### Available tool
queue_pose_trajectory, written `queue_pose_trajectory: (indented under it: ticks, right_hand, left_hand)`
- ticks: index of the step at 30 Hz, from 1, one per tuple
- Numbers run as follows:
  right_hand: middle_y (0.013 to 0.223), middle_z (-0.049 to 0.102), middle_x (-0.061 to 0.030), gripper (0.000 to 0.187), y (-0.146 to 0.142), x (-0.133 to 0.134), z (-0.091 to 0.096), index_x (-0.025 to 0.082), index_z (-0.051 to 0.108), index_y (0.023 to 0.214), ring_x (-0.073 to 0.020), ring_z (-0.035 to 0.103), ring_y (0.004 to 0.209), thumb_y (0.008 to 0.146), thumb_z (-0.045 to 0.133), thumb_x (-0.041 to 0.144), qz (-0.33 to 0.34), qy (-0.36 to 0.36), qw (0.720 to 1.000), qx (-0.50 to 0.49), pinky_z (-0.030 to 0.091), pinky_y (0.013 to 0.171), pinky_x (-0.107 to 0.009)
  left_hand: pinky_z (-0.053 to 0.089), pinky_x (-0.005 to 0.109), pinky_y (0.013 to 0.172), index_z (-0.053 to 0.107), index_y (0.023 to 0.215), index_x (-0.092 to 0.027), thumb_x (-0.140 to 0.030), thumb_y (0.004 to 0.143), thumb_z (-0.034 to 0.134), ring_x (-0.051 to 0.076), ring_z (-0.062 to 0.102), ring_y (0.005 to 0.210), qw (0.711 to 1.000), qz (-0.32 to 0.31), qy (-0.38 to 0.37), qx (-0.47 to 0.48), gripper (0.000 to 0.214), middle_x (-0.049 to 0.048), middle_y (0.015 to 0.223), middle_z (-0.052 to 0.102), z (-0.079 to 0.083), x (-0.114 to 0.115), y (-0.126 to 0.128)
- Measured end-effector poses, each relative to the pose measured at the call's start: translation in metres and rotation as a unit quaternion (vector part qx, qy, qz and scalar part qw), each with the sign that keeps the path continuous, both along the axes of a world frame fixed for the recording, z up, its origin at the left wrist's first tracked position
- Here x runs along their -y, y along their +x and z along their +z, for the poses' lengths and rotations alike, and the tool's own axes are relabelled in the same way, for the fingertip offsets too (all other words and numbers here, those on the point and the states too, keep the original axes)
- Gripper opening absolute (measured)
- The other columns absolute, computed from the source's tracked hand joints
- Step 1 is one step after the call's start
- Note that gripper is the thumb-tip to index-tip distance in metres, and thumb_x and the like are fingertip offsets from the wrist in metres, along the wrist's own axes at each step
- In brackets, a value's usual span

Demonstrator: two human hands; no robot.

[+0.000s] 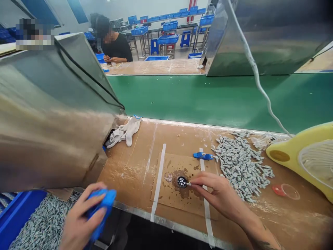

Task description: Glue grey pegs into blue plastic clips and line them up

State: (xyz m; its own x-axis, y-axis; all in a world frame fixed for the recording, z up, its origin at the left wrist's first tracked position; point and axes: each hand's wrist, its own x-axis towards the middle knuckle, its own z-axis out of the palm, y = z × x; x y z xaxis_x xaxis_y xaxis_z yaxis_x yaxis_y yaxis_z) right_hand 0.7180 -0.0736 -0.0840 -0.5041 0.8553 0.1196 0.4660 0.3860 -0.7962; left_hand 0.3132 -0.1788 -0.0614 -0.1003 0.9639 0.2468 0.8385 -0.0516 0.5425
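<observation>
My left hand (79, 217) is closed around a blue scoop (102, 211) at the lower left, above a blue bin (15, 217) filled with small grey parts. My right hand (217, 194) pinches a tiny white-tipped piece against a small black round dish (181, 182) on a stained cardboard pad (182, 194). A heap of small grey parts (240, 163) lies just right of that hand. A blue tool (204, 156) rests behind the dish.
A large steel hopper (52, 111) fills the left. White gloves (125, 133) lie by it. A green conveyor belt (221, 99) runs behind the bench. A yellow fan (309, 156) and a red cap (277, 189) sit right. Another person sits far back.
</observation>
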Motion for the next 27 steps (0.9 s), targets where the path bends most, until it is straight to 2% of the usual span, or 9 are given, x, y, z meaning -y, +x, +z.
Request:
queue_pose_trajectory:
  ticks: [4,8,13,15,17,19,22,25,27]
  right_hand:
    - [0.089,0.068,-0.0059,0.021,-0.007,0.003,-0.001,0.023,0.072,0.097,-0.0207,0.065,0.081,0.101,0.051,0.026,0.022,0.040,0.998,0.045,0.051,0.071,-0.031]
    - [0.089,0.065,-0.0073,0.024,-0.012,0.002,0.006,0.020,0.070,0.097,-0.0213,0.063,0.081,0.101,0.047,0.020,0.040,0.052,0.994,0.089,0.049,0.070,-0.033]
    - [0.089,0.063,-0.0054,0.021,-0.013,-0.003,0.013,0.020,0.069,0.096,-0.0204,0.062,0.081,0.101,0.049,0.018,0.062,0.017,0.992,0.106,0.047,0.068,-0.031]
    - [0.090,0.063,-0.0046,0.020,-0.011,-0.005,0.012,0.021,0.069,0.096,-0.0197,0.062,0.082,0.101,0.050,0.020,0.068,-0.009,0.993,0.092,0.046,0.069,-0.030]
    - [0.090,0.064,-0.0038,0.019,-0.011,-0.005,0.011,0.022,0.069,0.097,-0.0191,0.062,0.083,0.102,0.050,0.021,0.070,-0.034,0.994,0.075,0.046,0.070,-0.029]
    - [0.091,0.064,-0.0032,0.019,-0.011,-0.006,0.010,0.023,0.069,0.097,-0.0185,0.062,0.084,0.102,0.051,0.023,0.069,-0.055,0.994,0.062,0.046,0.071,-0.029]
    - [0.090,0.064,-0.0028,0.019,-0.013,-0.007,0.010,0.023,0.068,0.096,-0.0180,0.062,0.084,0.103,0.051,0.025,0.070,-0.072,0.993,0.056,0.045,0.071,-0.028]
    - [0.089,0.064,-0.0028,0.020,-0.015,-0.007,0.007,0.023,0.068,0.095,-0.0180,0.061,0.083,0.103,0.050,0.027,0.073,-0.074,0.993,0.058,0.045,0.071,-0.028]
    - [0.090,0.064,-0.0030,0.020,-0.015,-0.006,0.005,0.023,0.068,0.097,-0.0181,0.062,0.083,0.104,0.050,0.027,0.072,-0.073,0.993,0.055,0.046,0.072,-0.028]
  left_hand:
    - [0.053,0.034,0.091,0.076,0.097,-0.021,-0.038,0.089,0.060,0.022,0.065,0.099,0.997,-0.047,-0.009,-0.061,0.025,0.0089,0.117,0.058,-0.040,-0.095,0.025]
    - [0.052,0.041,0.090,0.077,0.099,-0.023,-0.035,0.088,0.060,0.027,0.061,0.103,0.974,-0.124,-0.050,-0.185,0.023,0.0101,0.121,0.059,-0.055,-0.163,0.037]
    - [0.037,0.059,0.108,0.077,0.092,-0.023,-0.026,0.082,0.065,0.039,0.043,0.132,0.967,-0.174,0.032,-0.183,0.015,0.0117,0.134,0.057,-0.044,-0.171,0.033]
    - [0.044,0.053,0.103,0.074,0.093,-0.019,-0.024,0.084,0.062,0.034,0.054,0.121,0.981,-0.177,0.041,-0.073,0.015,0.0124,0.125,0.063,-0.038,-0.163,0.039]
    - [0.055,0.039,0.083,0.069,0.100,-0.018,-0.025,0.086,0.062,0.024,0.067,0.094,0.982,-0.156,-0.006,0.109,0.017,0.0103,0.105,0.070,-0.035,-0.156,0.053]
    - [0.054,0.028,0.059,0.065,0.102,-0.016,-0.029,0.085,0.066,0.020,0.069,0.074,0.934,-0.132,-0.078,0.323,0.022,0.0072,0.089,0.071,-0.034,-0.153,0.074]
    - [0.047,0.021,0.044,0.059,0.096,-0.016,-0.033,0.076,0.076,0.020,0.070,0.070,0.786,-0.145,-0.145,0.582,0.031,0.0068,0.086,0.071,-0.035,-0.157,0.110]
    - [0.045,0.018,0.044,0.053,0.088,-0.017,-0.028,0.067,0.083,0.017,0.068,0.067,0.666,-0.180,-0.185,0.700,0.038,0.0071,0.092,0.072,-0.040,-0.167,0.139]
    - [0.044,0.017,0.047,0.051,0.083,-0.016,-0.023,0.065,0.085,0.013,0.065,0.064,0.638,-0.197,-0.211,0.714,0.040,0.0069,0.093,0.072,-0.045,-0.174,0.149]
